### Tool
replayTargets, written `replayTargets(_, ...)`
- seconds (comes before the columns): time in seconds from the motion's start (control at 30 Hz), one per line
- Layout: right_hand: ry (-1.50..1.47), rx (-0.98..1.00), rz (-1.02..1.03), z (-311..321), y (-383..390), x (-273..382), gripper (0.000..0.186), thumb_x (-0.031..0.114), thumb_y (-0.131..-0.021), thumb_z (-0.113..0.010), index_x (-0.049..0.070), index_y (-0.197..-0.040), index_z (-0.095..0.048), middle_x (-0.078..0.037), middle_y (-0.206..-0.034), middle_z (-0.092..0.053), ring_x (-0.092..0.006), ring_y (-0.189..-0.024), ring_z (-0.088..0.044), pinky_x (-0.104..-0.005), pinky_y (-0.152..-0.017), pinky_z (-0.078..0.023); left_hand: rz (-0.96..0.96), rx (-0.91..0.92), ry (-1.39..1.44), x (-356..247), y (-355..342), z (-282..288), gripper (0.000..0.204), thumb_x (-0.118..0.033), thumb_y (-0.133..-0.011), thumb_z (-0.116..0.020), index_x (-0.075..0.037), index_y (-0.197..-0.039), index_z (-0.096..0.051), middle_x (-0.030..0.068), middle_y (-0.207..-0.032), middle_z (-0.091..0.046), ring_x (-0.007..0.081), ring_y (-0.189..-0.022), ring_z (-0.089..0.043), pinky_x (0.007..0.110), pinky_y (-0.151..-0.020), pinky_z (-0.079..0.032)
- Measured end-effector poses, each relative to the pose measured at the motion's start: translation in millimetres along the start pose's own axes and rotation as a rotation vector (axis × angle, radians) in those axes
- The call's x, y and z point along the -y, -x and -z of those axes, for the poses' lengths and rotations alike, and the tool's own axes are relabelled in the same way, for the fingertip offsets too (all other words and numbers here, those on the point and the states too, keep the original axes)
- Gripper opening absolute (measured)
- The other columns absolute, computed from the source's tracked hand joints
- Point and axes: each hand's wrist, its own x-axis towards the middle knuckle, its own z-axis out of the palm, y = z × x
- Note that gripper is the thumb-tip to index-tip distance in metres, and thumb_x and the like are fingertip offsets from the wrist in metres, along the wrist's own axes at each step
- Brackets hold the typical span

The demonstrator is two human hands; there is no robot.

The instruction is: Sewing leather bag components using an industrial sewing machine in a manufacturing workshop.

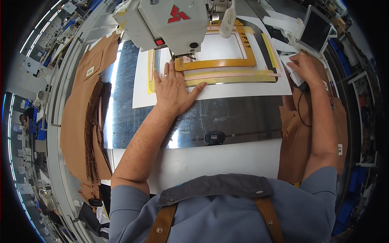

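Observation:
My left hand (173, 90) lies flat with fingers spread on a white sheet (142, 91). Its fingertips reach the near left corner of an amber sewing template (219, 64), close under the head of a white sewing machine (174, 24). Yellow and pink strips (235, 77) run along the template's near side. Over at the right, the curled fingers of my right hand (304, 67) close on a small white box (295, 75), from which a dark cable (299, 106) seems to run. The hand partly hides the box.
Stacked brown fabric pieces (81, 121) lie along the left, and more brown fabric (298, 141) lies under my right forearm. A shiny metal plate (243, 117) carries the sheet. At the far right stands a dark screen (315, 30).

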Motion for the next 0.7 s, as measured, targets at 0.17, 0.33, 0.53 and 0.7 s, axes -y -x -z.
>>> replayTargets(0.17,-0.1,-0.044,-0.042,-3,1,-16,0.021,0.018,-0.084,-0.077,0.0,-0.093,-0.078,-0.019,-0.094,-0.073,-0.0335,-0.087,-0.071,-0.0415,-0.081,-0.054,0.061,0.035,0.105,40,10,1,0.099,-0.076,-0.095,-0.035,0.0,-0.159,-0.03,0.0183,-0.165,-0.031,0.0294,-0.156,-0.023,0.06,-0.124,-0.008)
replayTargets(0.33,-0.057,-0.084,0.075,-5,-12,-6,0.01,0.011,-0.078,-0.072,0.001,-0.08,-0.075,-0.021,-0.079,-0.07,-0.0401,-0.08,-0.07,-0.0438,-0.075,-0.056,-0.002,0.006,0.185,50,49,17,0.077,-0.062,-0.1,-0.044,-0.009,-0.155,-0.042,0.0141,-0.161,-0.04,0.0283,-0.153,-0.032,0.057,-0.125,-0.009)
replayTargets(0.53,0.014,-0.035,0.025,0,-14,-3,0.009,0.007,-0.075,-0.069,0.0,-0.075,-0.074,-0.024,-0.079,-0.07,-0.0399,-0.079,-0.07,-0.0452,-0.076,-0.056,-0.016,-0.044,0.292,47,57,15,0.067,-0.06,-0.103,-0.043,-0.012,-0.151,-0.049,0.0136,-0.158,-0.045,0.0306,-0.15,-0.036,0.055,-0.125,-0.011)
replayTargets(0.7,-0.107,0.009,-0.064,4,-10,-8,0.01,0.009,-0.073,-0.071,0.002,-0.078,-0.077,-0.021,-0.076,-0.071,-0.0347,-0.072,-0.07,-0.0417,-0.071,-0.056,-0.021,-0.057,0.294,46,57,17,0.066,-0.058,-0.103,-0.044,-0.012,-0.15,-0.049,0.014,-0.157,-0.047,0.0311,-0.149,-0.038,0.055,-0.125,-0.012)
